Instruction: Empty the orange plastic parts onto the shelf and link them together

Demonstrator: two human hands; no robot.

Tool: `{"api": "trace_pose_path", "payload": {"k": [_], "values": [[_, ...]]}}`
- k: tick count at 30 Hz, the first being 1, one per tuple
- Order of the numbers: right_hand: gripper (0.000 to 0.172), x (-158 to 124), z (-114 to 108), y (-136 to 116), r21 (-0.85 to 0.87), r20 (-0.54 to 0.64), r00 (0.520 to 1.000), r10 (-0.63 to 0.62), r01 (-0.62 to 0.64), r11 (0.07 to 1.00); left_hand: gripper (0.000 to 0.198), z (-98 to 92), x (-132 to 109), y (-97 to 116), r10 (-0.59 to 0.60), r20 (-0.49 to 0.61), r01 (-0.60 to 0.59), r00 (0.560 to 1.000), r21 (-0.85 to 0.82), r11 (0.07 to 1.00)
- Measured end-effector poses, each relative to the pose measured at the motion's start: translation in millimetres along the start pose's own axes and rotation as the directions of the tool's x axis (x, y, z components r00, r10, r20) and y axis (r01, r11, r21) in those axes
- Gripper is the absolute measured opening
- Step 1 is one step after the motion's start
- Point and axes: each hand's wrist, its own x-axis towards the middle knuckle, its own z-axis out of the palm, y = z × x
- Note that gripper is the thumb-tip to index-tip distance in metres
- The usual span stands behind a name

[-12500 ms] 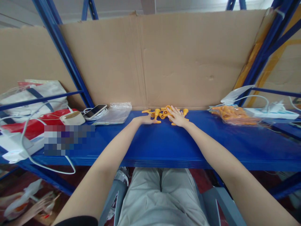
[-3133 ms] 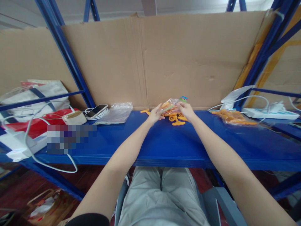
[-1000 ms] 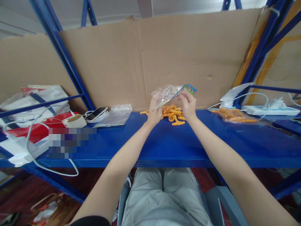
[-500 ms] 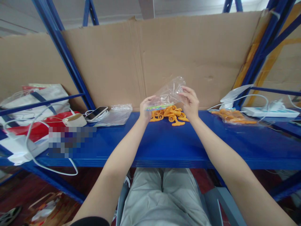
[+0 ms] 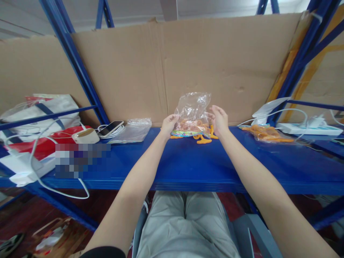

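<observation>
My left hand (image 5: pixel 170 124) is closed on the left edge of a clear plastic bag (image 5: pixel 194 104), which stands upright with a colourful printed strip along its bottom. My right hand (image 5: pixel 219 120) is beside the bag's right edge, its fingers loosely bent and apart; whether a fingertip touches the plastic is hard to see. Behind and below the bag lies a pile of orange T-shaped plastic pieces (image 5: pixel 203 139), partly seen through the film.
Flat clear bags (image 5: pixel 133 131) lie to the left beside a phone (image 5: pixel 111 129) and a white cable. At right are a filled bag of orange pieces (image 5: pixel 268 133) and a white power strip (image 5: pixel 309 128). A cardboard sheet (image 5: pixel 120 71) stands behind the blue shelf (image 5: pixel 199 168).
The bag has come down and turned upright, now covering much of the orange pile. My left hand has shifted slightly right and down; my right hand has moved off the bag's top corner.
</observation>
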Motion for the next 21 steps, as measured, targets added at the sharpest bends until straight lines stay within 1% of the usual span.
{"api": "trace_pose_path", "payload": {"k": [3, 5, 7, 10, 13, 17, 19, 21], "values": [[0.026, -1, -1, 2, 0.040, 0.031, 0.984, 0.174, -0.175, 0.984, 0.021, 1.8, -3, -1, 0.072, 0.041, -0.074, 0.997, 0.054, 0.996], [0.031, -3, 0, 2, 0.072, 0.038, 0.968, 0.248, -0.251, 0.965, 0.024, 3.1, -3, -2, 0.115, 0.064, -0.119, 0.991, 0.062, 0.991], [0.033, -4, 0, 1, 0.129, 0.025, 0.953, 0.301, -0.302, 0.945, 0.026, 4.2, -2, -5, 0.155, 0.080, -0.160, 0.985, 0.060, 0.985], [0.031, -4, 0, -3, 0.220, 0.010, 0.926, 0.377, -0.370, 0.903, 0.029, 5.6, -1, -7, 0.218, 0.090, -0.222, 0.972, 0.038, 0.974], [0.028, -5, 0, -7, 0.247, 0.029, 0.901, 0.434, -0.427, 0.870, 0.033, 6.9, -2, -6, 0.254, 0.091, -0.257, 0.963, 0.026, 0.966], [0.026, -10, 2, -14, 0.218, 0.072, 0.883, 0.464, -0.468, 0.856, 0.041, 7.7, -7, -2, 0.234, 0.076, -0.240, 0.969, 0.084, 0.967], [0.023, -13, 3, -17, 0.218, 0.034, 0.888, 0.458, -0.454, 0.864, 0.045, 7.4, -10, 0, 0.197, 0.067, -0.204, 0.978, 0.120, 0.972], [0.021, -14, 3, -20, 0.227, -0.035, 0.898, 0.439, -0.421, 0.878, 0.048, 6.8, -12, 2, 0.134, 0.065, -0.142, 0.989, 0.149, 0.979]]}}
